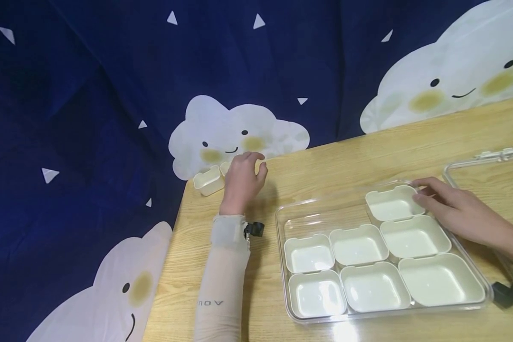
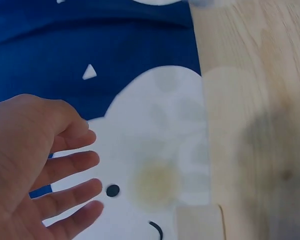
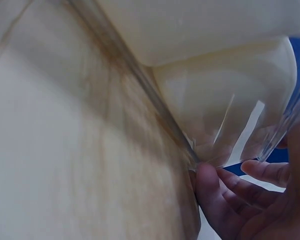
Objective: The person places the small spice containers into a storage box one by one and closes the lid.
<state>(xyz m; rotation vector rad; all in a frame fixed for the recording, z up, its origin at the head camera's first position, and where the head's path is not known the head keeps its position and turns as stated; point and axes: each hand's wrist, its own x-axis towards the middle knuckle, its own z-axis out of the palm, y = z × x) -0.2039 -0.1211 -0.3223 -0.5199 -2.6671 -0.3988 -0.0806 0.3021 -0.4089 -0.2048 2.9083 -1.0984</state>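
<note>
My left hand (image 1: 241, 183) hovers by the table's far left corner with its fingers apart, holding nothing. Beside it stands a small cream bin (image 1: 208, 180). A second cream bin (image 1: 224, 167) is mostly hidden behind the hand. In the left wrist view the hand (image 2: 45, 170) shows loosely bent fingers. My right hand (image 1: 453, 206) grips the back right corner of a clear plastic tray (image 1: 325, 202). Several cream bins sit inside that tray in rows, one cream bin (image 1: 395, 203) close to the right thumb. The right wrist view shows fingertips (image 3: 207, 175) against the tray's corner.
A clear lid or second tray with a white clasp (image 1: 502, 154) lies at the right, behind the right hand. The wooden table (image 1: 325, 171) ends at a dark blue curtain (image 1: 111, 71) with smiling clouds and white triangles. Bare wood shows left of the tray's back left corner.
</note>
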